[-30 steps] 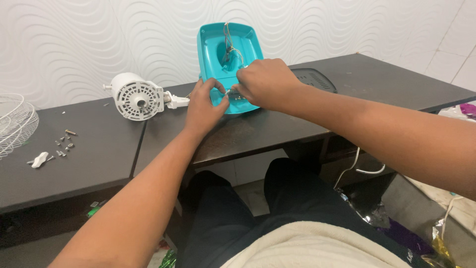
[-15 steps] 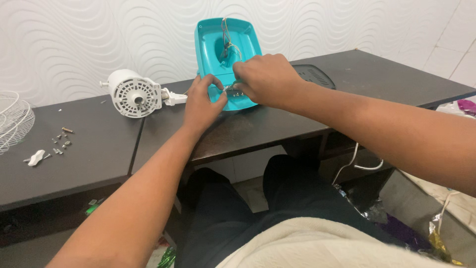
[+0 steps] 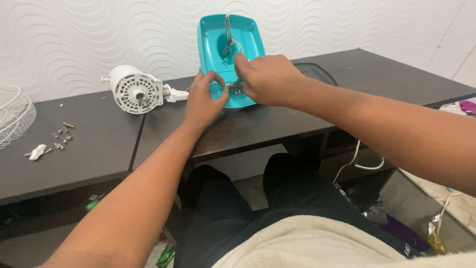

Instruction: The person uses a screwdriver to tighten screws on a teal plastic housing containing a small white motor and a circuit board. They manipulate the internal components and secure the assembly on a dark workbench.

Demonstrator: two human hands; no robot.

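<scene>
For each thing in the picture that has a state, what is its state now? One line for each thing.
Teal fan base: standing tilted on the table, hollow underside facing the camera, wires showing inside.
Left hand: fingers pinched at the base's lower edge.
Right hand: closed over the same spot.
White motor housing: lying on its side, apart.
Screws: loose, scattered.
White wire grille: detached, at the table's left edge.

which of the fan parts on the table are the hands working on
The teal fan base, propped against the wall; both the left hand and right hand are on it. The white motor housing lies untouched to its left.
</scene>
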